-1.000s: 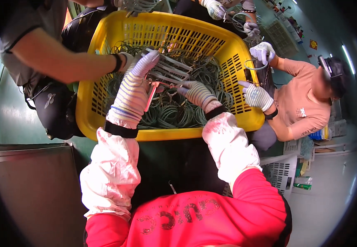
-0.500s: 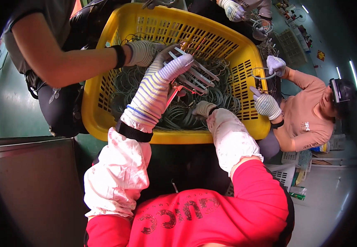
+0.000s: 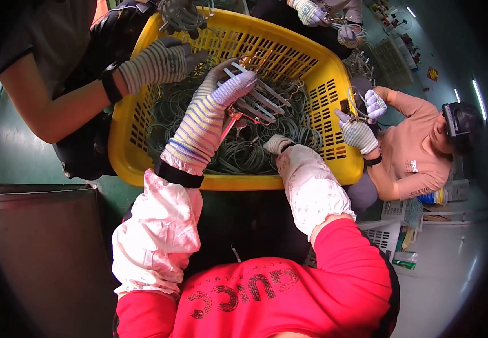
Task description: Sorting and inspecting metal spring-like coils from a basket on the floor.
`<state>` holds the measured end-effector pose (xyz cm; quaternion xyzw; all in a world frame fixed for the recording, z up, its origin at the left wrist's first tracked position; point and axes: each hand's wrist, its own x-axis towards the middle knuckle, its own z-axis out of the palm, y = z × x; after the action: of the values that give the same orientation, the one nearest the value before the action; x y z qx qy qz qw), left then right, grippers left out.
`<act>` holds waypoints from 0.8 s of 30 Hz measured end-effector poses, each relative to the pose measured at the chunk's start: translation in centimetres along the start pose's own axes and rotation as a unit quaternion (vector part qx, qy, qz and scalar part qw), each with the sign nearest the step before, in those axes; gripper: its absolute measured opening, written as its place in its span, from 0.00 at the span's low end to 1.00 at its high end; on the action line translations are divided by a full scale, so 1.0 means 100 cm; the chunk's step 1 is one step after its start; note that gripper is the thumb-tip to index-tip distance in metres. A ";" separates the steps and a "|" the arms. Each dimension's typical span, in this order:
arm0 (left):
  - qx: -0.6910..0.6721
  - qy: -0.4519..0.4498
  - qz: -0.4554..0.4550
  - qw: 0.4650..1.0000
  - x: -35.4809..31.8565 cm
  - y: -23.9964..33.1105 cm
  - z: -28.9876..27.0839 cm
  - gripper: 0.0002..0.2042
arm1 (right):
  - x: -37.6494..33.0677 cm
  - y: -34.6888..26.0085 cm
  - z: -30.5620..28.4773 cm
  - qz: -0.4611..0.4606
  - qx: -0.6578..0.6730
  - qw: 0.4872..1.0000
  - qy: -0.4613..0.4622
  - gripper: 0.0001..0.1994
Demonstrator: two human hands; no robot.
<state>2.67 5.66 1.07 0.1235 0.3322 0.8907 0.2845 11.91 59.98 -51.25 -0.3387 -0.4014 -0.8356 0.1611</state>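
My left hand (image 3: 227, 87), in a striped knit glove with a pale purple thumb, is closed around a bundle of grey rings (image 3: 261, 100). The bundle is held tilted above the pile, its flat bands side by side. Thin red and metal pieces show below that grip. My right hand (image 3: 278, 144), gloved too, reaches low into the yellow plastic basket (image 3: 244, 182) by its near side. Its fingers are hidden among the many thin grey wire rings (image 3: 238, 158) there, so I cannot tell what they hold.
At the left, a co-worker's striped glove (image 3: 156, 65) is over the basket's rim. Another person's gloved hands (image 3: 359, 132) hold a ring at the right. More gloved hands (image 3: 314, 12) work beyond the far rim. A brown panel (image 3: 47, 253) stands at lower left.
The co-worker's hand at left has drawn back out of the pile toward the rim. The right-hand person's hands have come closer together on a ring. My own hands have barely moved.
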 end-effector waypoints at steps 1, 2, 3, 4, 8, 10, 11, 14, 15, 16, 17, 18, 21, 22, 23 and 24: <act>-0.023 0.003 0.055 0.998 -0.046 0.034 -0.019 0.35 | 0.050 -0.046 -0.013 0.079 -0.067 0.993 0.056 0.07; -0.009 0.028 0.052 0.998 -0.038 0.022 -0.024 0.36 | 0.025 -0.046 -0.085 0.101 -0.108 0.986 0.076 0.07; 0.011 0.046 0.036 0.998 -0.025 0.013 -0.025 0.36 | -0.008 -0.035 -0.131 0.113 -0.150 0.978 0.086 0.07; 0.049 0.071 0.030 0.996 -0.023 0.017 -0.027 0.37 | -0.044 -0.004 -0.204 0.136 -0.166 0.972 0.094 0.07; 0.070 0.104 -0.010 0.992 -0.012 0.009 -0.038 0.40 | -0.024 0.059 -0.229 0.227 -0.361 0.888 0.171 0.10; 0.025 0.068 0.003 0.997 -0.015 0.015 -0.033 0.40 | 0.015 0.062 -0.180 0.292 -0.491 0.794 0.208 0.12; 0.011 0.043 0.006 0.999 -0.015 0.018 -0.024 0.40 | 0.033 0.060 -0.141 0.318 -0.565 0.728 0.223 0.12; 0.033 0.004 0.006 0.999 -0.009 0.014 -0.004 0.33 | 0.081 0.103 -0.094 0.364 -0.719 0.535 0.255 0.15; 0.041 0.044 0.010 0.998 -0.008 0.011 -0.016 0.32 | 0.124 0.131 -0.139 0.384 -0.732 0.497 0.265 0.16; 0.046 0.085 0.024 0.995 -0.016 0.014 -0.033 0.31 | 0.162 0.180 -0.162 0.461 -0.704 0.275 0.465 0.12; 0.053 0.115 0.030 0.991 -0.026 0.017 -0.051 0.31 | 0.199 0.245 -0.194 0.500 -0.616 0.011 0.609 0.08; 0.032 0.106 0.032 0.993 -0.025 0.017 -0.051 0.34 | 0.226 0.279 -0.172 0.489 -0.726 0.016 0.483 0.08; 0.000 0.042 0.034 0.999 -0.016 0.018 -0.020 0.36 | 0.261 0.283 -0.108 0.421 -0.858 -0.128 0.266 0.10; 0.009 0.052 0.027 0.998 -0.016 0.018 -0.021 0.36 | 0.268 0.296 -0.106 0.417 -0.859 -0.131 0.267 0.10; 0.022 0.074 0.025 0.997 -0.021 0.022 -0.028 0.36 | 0.282 0.319 -0.117 0.379 -0.861 -0.146 0.307 0.12; 0.022 0.072 0.019 0.997 -0.024 0.023 -0.032 0.36 | 0.291 0.333 -0.118 0.333 -0.860 -0.168 0.349 0.14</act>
<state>2.33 1.19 0.15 0.0717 0.3687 0.8950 0.2407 3.89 30.00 -17.59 -0.0765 -0.9548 0.2693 -0.1002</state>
